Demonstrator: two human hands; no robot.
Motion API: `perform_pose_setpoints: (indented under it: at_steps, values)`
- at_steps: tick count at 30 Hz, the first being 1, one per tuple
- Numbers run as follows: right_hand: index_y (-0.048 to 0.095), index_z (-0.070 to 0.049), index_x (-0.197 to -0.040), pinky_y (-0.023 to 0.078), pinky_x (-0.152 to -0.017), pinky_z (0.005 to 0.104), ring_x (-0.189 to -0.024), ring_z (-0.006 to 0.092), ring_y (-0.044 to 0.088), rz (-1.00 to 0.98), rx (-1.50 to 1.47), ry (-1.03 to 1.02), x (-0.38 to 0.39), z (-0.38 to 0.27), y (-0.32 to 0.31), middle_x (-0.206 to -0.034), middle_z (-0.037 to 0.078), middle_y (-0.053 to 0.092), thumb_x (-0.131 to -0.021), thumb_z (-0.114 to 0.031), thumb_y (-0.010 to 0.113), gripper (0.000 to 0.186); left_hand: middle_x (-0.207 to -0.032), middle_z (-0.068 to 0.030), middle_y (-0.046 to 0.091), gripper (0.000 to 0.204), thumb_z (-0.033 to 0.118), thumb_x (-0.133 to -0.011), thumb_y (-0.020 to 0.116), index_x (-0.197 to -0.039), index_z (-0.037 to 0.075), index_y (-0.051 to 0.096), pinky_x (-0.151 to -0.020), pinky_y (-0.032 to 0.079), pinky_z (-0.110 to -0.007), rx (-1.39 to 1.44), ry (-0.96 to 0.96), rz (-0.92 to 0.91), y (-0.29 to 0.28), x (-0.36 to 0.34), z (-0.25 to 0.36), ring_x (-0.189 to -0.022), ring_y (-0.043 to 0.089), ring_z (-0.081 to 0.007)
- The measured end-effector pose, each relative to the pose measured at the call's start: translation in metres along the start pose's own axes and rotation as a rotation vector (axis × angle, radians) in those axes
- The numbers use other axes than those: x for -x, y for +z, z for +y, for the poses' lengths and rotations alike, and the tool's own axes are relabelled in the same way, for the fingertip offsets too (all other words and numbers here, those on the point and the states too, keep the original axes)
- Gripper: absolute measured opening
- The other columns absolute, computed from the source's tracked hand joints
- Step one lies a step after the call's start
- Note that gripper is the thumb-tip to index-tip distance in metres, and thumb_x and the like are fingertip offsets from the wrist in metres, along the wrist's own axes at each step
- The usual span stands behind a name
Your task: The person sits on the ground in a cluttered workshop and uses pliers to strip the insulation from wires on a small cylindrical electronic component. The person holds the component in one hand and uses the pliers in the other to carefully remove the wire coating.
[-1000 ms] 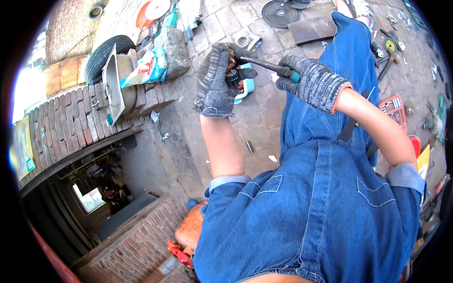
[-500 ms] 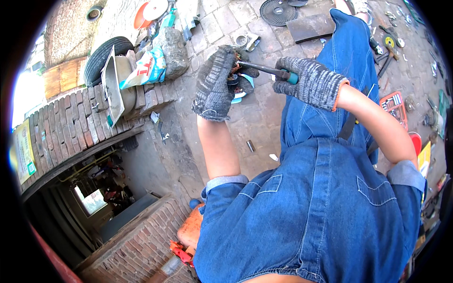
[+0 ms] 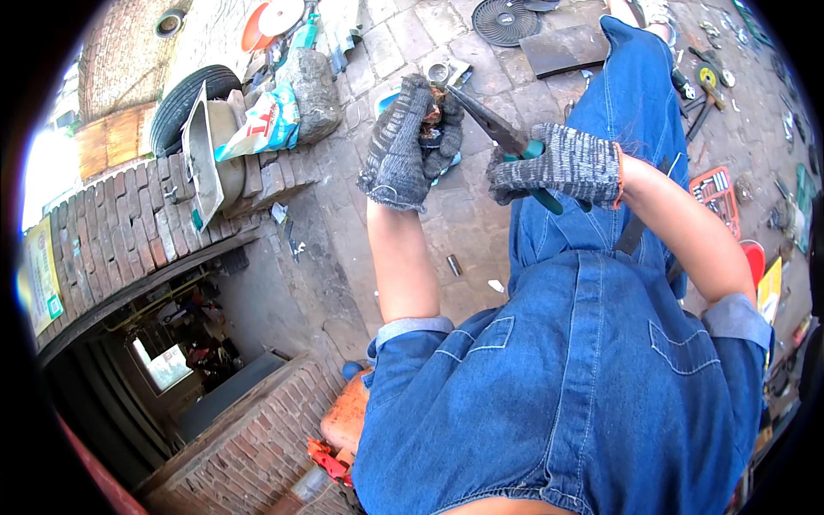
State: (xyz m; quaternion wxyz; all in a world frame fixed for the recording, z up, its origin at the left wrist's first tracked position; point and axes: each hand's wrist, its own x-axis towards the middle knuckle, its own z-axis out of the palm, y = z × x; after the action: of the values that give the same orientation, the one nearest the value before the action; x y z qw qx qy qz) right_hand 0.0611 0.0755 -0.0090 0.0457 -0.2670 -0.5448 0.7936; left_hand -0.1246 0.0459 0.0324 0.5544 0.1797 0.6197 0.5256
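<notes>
My left hand [image 3: 396,154], in a grey knitted work glove, is closed around a small dark part with reddish-copper bits [image 3: 433,127]. Most of that part is hidden by the fingers, so its kind is unclear; it resembles a wound motor piece. In my right hand [image 3: 562,163], gloved the same way, is a pair of long-nose pliers [image 3: 491,123] with green handles. Their jaws slant up and left, the tip beside the top of the copper-coloured part. Whether the tip touches it I cannot tell. A bit of blue-and-white material [image 3: 386,101] shows behind the left glove.
Paving holds a black fan-like grille [image 3: 506,21], a dark flat slab [image 3: 562,51], a hammer [image 3: 706,107] and an orange socket set case [image 3: 715,199]. Left are a stone block [image 3: 309,103], a plastic bag [image 3: 266,124], a sink-like basin [image 3: 206,163], a tyre [image 3: 189,99] and a brick ledge [image 3: 129,227].
The pliers have tilted more upright, and their green handles now show below my right hand. My left hand has shifted slightly right, still around the part.
</notes>
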Motion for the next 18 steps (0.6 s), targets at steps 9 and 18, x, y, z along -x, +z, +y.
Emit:
perform_pose_setpoints:
  at_steps: [9, 18]
  values:
    - [0.067, -0.005, -0.086, 0.049, -0.057, 0.0267, -0.058, 0.0129, 0.058, 0.042, 0.219, 0.216, 0.01, -0.007, -0.005, -0.073, 0.006, 0.066, -0.079, -0.038, 0.062, 0.034, -0.074, -0.0067, 0.061, 0.029, 0.035, -0.086, 0.056, -0.088, 0.006, 0.057, -0.043, 0.047, -0.02, 0.307, 0.012, -0.177, -0.028, -0.021, -0.01, -0.056, 0.058, -0.0127]
    - [0.066, -0.004, -0.082, 0.046, -0.054, 0.0315, -0.057, 0.0179, 0.058, -0.052, 0.772, 0.087, 0.005, -0.022, -0.01, -0.061, 0.009, 0.06, -0.078, -0.043, 0.061, 0.04, -0.067, -0.0095, 0.059, 0.033, 0.034, -0.089, 0.051, -0.09, 0.002, 0.058, -0.034, 0.034, -0.02, 0.029, 0.057, -0.248, -0.028, -0.013, -0.002, -0.045, 0.051, -0.0132]
